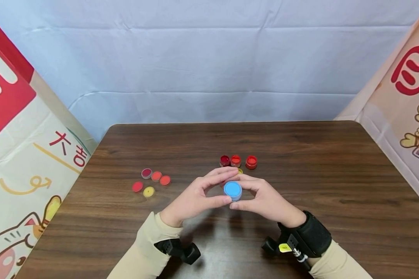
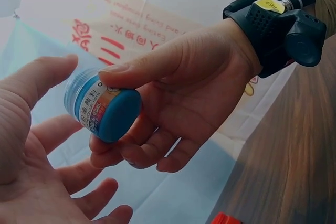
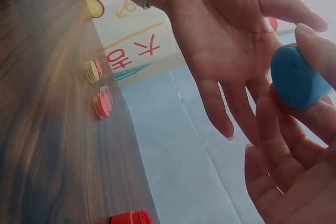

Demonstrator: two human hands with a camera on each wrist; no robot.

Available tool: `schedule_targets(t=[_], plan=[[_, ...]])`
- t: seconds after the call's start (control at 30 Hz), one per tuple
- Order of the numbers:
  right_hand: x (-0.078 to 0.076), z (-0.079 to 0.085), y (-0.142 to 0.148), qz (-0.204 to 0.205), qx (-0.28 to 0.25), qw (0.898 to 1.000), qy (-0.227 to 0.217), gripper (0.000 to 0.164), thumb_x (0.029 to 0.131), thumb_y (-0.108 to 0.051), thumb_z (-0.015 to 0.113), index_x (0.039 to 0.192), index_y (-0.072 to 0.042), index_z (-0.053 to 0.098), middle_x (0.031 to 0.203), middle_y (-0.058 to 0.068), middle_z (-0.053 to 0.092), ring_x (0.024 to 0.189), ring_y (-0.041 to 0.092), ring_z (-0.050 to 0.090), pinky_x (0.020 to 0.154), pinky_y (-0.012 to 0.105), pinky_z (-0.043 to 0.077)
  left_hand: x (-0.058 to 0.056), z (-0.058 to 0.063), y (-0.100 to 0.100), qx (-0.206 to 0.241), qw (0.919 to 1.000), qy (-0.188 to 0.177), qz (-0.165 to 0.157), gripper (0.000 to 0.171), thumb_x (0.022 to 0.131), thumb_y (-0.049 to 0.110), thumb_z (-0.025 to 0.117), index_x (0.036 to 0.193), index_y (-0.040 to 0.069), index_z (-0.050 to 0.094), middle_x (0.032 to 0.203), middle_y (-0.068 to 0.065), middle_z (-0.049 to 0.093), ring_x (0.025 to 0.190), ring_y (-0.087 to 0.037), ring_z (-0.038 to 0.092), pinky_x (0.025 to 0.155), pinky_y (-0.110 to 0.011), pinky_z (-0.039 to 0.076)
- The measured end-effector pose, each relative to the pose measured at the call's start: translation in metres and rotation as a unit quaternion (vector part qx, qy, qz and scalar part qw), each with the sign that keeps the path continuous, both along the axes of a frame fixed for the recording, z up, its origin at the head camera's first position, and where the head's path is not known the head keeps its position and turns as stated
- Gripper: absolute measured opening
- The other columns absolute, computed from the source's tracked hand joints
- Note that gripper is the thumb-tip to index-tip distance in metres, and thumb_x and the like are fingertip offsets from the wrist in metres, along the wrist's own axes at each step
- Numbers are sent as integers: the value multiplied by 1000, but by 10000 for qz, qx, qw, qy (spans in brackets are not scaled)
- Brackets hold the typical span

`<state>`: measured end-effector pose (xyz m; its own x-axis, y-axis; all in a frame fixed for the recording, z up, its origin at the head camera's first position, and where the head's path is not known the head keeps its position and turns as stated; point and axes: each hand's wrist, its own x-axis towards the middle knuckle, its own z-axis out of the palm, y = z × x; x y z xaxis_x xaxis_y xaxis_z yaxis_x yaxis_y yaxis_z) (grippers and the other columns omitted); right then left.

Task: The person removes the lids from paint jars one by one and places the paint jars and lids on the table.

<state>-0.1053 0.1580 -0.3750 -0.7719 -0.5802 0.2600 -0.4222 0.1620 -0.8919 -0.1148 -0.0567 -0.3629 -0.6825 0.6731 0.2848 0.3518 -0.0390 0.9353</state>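
Observation:
A small blue paint jar [image 1: 232, 190] with a printed label is held above the table between both hands. In the left wrist view, my right hand [image 2: 184, 82] pinches the jar [image 2: 123, 111] between thumb and fingers, around its label and blue end. My left hand [image 1: 203, 192] is beside it, fingers extended and spread. Its thumb and forefinger are close to the clear end; whether they touch it I cannot tell. The right wrist view shows the left palm [image 3: 226, 40] behind the jar [image 3: 296, 77], which my right hand [image 3: 299, 177] grips.
Beyond the hands stand red jars [image 1: 251, 162], a dark red jar [image 1: 225, 161] and a yellow one [image 1: 240, 171], partly hidden. To the left lie several red and pink discs, perhaps lids [image 1: 156, 176], and a yellow disc [image 1: 148, 192]. The wooden table [image 1: 317, 166] meets a pale cloth [image 1: 209, 73].

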Motion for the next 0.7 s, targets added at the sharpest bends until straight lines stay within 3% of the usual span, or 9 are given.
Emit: schedule_targets(t=[0.27,0.5,0.7], plan=[[1,0,1,-191,208,9996,17,37,79,-13,75,115,-7,66,124,2,58,122,21,43,95,35,42,0,1,0,12,9999,-67,-109,40,89,11,63,129,6,56,141,1,40,128,-19,37,96,-37,41],[0,0,-1,-142,203,9996,99,36,77,-12,76,111,-3,67,121,0,58,116,19,47,92,35,44,-1,0,0,57,9999,-109,-102,39,89,13,64,127,6,58,139,0,42,127,-19,39,95,-37,42],[0,0,0,-92,153,9998,82,35,78,-12,76,111,-7,67,120,2,59,112,18,48,90,35,45,-1,-1,0,17,9999,-91,-60,38,89,15,65,124,6,59,138,-6,43,126,-19,40,95,-37,43]])
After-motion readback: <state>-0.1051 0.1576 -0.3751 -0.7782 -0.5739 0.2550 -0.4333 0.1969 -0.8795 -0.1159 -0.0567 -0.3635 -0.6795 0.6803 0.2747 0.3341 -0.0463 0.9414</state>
